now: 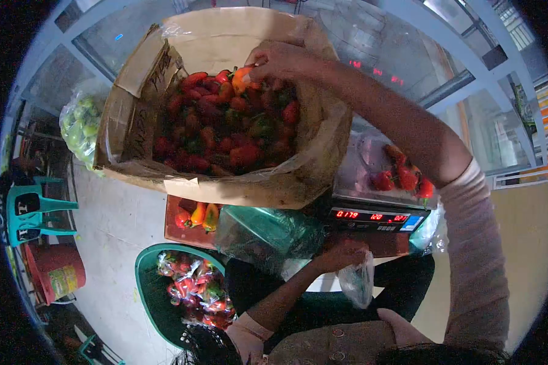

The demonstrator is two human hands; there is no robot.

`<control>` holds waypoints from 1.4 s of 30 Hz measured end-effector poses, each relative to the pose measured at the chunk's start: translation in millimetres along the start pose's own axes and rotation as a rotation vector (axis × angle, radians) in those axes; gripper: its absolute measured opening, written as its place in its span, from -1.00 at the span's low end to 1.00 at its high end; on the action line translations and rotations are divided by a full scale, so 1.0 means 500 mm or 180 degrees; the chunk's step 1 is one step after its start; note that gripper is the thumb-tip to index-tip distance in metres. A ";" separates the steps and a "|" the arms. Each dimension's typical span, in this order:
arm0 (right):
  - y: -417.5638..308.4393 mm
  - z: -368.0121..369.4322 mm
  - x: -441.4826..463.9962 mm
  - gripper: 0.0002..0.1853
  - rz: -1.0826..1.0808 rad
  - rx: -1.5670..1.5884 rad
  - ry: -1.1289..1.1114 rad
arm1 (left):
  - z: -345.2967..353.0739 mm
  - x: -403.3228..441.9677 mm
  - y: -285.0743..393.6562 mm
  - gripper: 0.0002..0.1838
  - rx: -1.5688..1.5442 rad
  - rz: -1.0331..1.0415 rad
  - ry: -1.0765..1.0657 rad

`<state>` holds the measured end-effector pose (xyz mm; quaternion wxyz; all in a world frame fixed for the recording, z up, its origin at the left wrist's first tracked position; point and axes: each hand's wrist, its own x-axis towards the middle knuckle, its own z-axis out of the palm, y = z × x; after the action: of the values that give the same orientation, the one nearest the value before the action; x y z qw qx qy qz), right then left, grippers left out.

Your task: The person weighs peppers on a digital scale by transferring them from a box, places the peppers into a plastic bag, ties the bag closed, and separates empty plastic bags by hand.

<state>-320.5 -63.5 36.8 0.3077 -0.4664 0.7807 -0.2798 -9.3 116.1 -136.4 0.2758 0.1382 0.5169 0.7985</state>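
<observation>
My right hand (275,63) reaches over the far rim of a large cardboard box (237,187), its fingers closed on an orange-red pepper (242,80). Many red peppers (245,155), with some orange and green ones, fill the box below it. Low in front of my lap, my left hand (342,255) grips a clear plastic bag (357,280) that hangs down; part of the fingers is in shadow. Beyond that hand is a digital scale (371,220) with lit red numbers. Several red peppers (402,173) lie on its pan.
Left of my knees stands a green tub (145,267) of bagged peppers. A few peppers (198,215) and a green plastic bag (274,231) lie before the box. A bag of green vegetables (82,125), a teal chair (39,207) and a red bucket (55,274) are farther left.
</observation>
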 end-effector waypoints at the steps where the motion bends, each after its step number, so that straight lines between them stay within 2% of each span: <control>1: -0.008 -0.003 0.019 -0.55 0.0130 0.0087 -0.0239 | 0.001 0.000 0.002 -0.74 0.0009 0.0040 0.0004; 2: -0.014 -0.007 0.034 -0.54 0.0264 0.0176 -0.0480 | 0.000 0.001 0.003 -0.73 0.0084 -0.0013 -0.0024; 5: 0.102 -0.008 0.101 -0.55 -0.0961 0.1593 -0.1668 | 0.002 0.002 -0.007 -0.71 0.0035 -0.0093 0.0064; 7: 0.119 0.019 0.098 -0.56 -0.0379 -0.0802 -0.1898 | 0.015 0.000 -0.033 -0.69 -0.0335 -0.0033 0.0356; 9: 0.159 0.085 0.064 -0.56 -0.0376 -0.2151 -0.1125 | 0.013 -0.006 -0.013 -0.66 -0.0274 0.0125 0.0390; 11: 0.170 0.121 0.028 -0.58 -0.0075 -0.2620 -0.0787 | 0.007 -0.006 0.003 -0.66 -0.0171 0.0201 0.0322; 16: 0.167 0.145 0.014 -0.62 0.0445 -0.2595 -0.0754 | 0.012 -0.003 0.006 -0.70 0.0140 -0.0055 0.0137; 19: 0.160 0.144 0.006 -0.65 0.0634 -0.2530 -0.0694 | 0.010 0.003 -0.007 -0.69 0.0303 0.0072 0.0255; 22: 0.152 0.139 0.003 -0.68 0.0809 -0.2487 -0.0653 | 0.011 0.004 -0.017 -0.68 -0.0189 0.0240 0.0179; 26: 0.116 0.144 0.007 -0.71 0.0985 -0.2484 -0.0601 | 0.012 -0.007 -0.001 -0.70 0.0034 0.0111 0.0176; 28: 0.069 0.143 0.000 -0.73 0.0392 -0.2717 -0.0770 | 0.014 -0.003 -0.011 -0.72 -0.0015 0.0316 0.0179; 29: 0.026 0.135 -0.014 -0.73 -0.0190 -0.2901 -0.0983 | 0.015 -0.001 -0.011 -0.71 -0.0074 0.0221 0.0187; 33: 0.029 0.142 0.002 -0.69 -0.0341 -0.2426 -0.0410 | 0.019 -0.005 -0.009 -0.71 -0.0167 -0.0042 0.0258; 38: 0.060 0.160 0.044 -0.46 -0.0972 -0.1594 -0.0396 | 0.022 -0.003 -0.005 -0.71 -0.0019 -0.0172 0.0234; 40: 0.045 0.151 0.027 -0.40 -0.0728 -0.1841 -0.1232 | 0.025 -0.001 -0.016 -0.71 0.0022 -0.0167 0.0325; 42: 0.045 0.161 0.013 -0.38 -0.0649 -0.2048 -0.1609 | 0.024 -0.002 -0.018 -0.71 0.0079 -0.0116 0.0324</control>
<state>-275.8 -72.0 -33.4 0.2989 -0.6676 0.6780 0.0724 0.1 127.5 -139.4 0.2620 0.0914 0.5426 0.7929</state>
